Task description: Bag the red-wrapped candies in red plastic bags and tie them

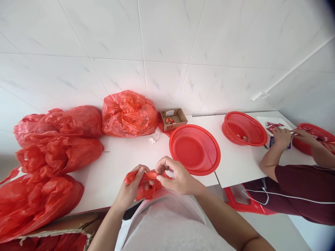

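Note:
In front of my body, at the table's near edge, both hands grip a red plastic bag [149, 191]. My left hand [134, 183] is closed around its bunched, twisted part, with the thumb on top. My right hand [174, 177] pinches the same bunched plastic between thumb and fingers. The lower part of the bag hangs below my hands, against my light clothing. Just beyond my right hand stands a red plastic basket [195, 150] with mesh sides; nothing shows inside it.
Several full red bags [60, 150] lie on the left, another [129, 115] by the wall. A small cardboard box [178, 118] holds red packets. Crumpled tissue [154, 136] lies nearby. A second basket [244, 129] stands right. A co-worker [300, 191] handles items over a white tray [284, 120].

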Action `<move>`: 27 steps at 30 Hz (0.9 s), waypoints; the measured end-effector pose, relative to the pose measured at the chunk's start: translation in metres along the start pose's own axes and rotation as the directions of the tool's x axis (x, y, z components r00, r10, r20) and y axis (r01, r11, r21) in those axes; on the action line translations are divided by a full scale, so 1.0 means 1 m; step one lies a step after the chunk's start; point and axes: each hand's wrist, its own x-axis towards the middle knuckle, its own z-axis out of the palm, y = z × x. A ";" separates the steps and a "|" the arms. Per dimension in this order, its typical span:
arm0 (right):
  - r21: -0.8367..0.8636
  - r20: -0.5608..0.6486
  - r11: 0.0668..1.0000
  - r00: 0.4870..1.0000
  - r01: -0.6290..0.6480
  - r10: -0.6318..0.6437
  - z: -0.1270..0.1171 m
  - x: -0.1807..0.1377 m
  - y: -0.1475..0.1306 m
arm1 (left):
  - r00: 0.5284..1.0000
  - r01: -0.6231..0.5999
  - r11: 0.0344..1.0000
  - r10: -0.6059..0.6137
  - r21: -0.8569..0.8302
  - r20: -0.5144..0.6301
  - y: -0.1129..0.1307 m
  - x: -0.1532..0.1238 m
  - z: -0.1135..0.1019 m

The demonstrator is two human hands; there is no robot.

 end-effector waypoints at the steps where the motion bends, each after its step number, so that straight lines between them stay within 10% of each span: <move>1: 0.010 0.045 1.000 0.999 -0.013 0.013 -0.003 -0.002 -0.004 | 1.000 -0.017 0.999 0.017 0.038 0.012 0.001 -0.001 -0.002; 8: -0.137 0.094 0.989 0.993 -0.063 0.076 0.004 0.013 0.010 | 0.969 -0.184 0.911 0.104 0.369 0.226 -0.002 -0.007 -0.001; 18: -0.006 0.206 0.984 0.963 -0.178 0.175 0.015 0.021 0.038 | 0.831 -0.326 0.694 0.534 0.642 -0.156 -0.017 0.001 -0.006; 27: -0.340 -0.162 0.934 0.985 -0.113 0.061 -0.017 0.038 0.038 | 0.855 -0.380 0.614 0.519 0.692 0.009 -0.026 0.004 -0.032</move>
